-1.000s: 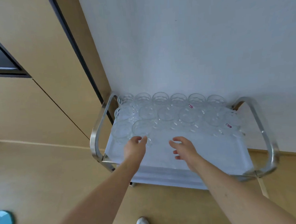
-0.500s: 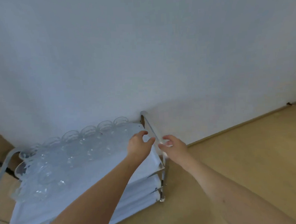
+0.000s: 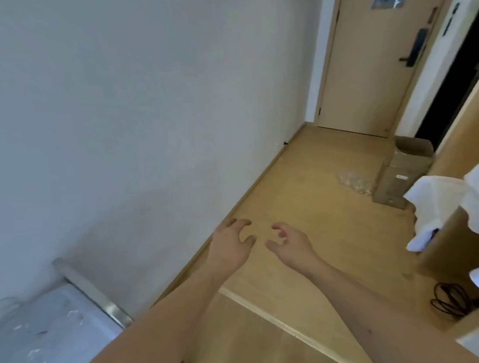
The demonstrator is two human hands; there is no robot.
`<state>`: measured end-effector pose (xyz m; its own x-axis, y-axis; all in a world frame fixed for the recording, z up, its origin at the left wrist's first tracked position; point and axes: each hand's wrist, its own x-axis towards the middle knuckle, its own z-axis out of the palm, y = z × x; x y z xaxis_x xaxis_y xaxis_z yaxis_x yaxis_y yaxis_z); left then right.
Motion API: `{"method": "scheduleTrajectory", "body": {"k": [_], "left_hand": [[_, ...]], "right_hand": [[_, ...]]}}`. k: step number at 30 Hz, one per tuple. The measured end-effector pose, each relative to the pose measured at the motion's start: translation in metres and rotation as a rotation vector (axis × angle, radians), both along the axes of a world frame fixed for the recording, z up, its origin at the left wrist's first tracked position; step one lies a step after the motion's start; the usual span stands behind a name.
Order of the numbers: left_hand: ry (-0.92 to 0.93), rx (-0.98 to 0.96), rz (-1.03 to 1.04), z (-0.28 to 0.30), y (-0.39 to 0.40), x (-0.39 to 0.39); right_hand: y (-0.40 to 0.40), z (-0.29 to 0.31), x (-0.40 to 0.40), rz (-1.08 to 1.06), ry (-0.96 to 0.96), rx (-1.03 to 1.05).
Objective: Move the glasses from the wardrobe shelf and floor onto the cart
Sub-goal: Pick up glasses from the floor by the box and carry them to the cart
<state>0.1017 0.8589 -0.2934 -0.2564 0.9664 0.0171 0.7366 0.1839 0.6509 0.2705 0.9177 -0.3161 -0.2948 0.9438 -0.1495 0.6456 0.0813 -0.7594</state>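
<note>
Our left hand (image 3: 231, 245) and right hand (image 3: 288, 241) are stretched out in front of us at about the same height, close together but apart, both above the wooden floor (image 3: 304, 205). The fingers of each are spread and loosely curled, and neither has hold of anything.

Down at our lower left we see a corner of the cart (image 3: 91, 291): its metal rail runs diagonally, and the pale top tray beside it carries blurred clear glasses (image 3: 4, 305), of which only an edge shows. Our left forearm crosses just beside the rail's near end.

Farther ahead, well apart from our hands, a cluster of clear glasses on the floor (image 3: 354, 180) stands just beside a cardboard box (image 3: 403, 175); they are too blurred for us to count. To the right of the box is white cloth (image 3: 444, 197) draped over a wooden surface, and below it a coil of dark cable (image 3: 450, 300) lies on the floor. A white wall (image 3: 116, 104) runs along our left to a closed wooden door (image 3: 371, 55) with a dark handle at the end of the passage.
</note>
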Motion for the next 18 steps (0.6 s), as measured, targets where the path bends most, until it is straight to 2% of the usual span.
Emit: {"method": "scheduleTrajectory", "body": {"k": [8,18], "left_hand": [[0.120,-0.012,-0.312,-0.011,0.109,0.058],[0.149,-0.039,-0.497,-0.016,0.271,0.054]], "right_hand": [[0.060,-0.006,0.079,-0.218,-0.248,0.050],[0.179,0.000,0.079,-0.418,-0.376,0.028]]}}
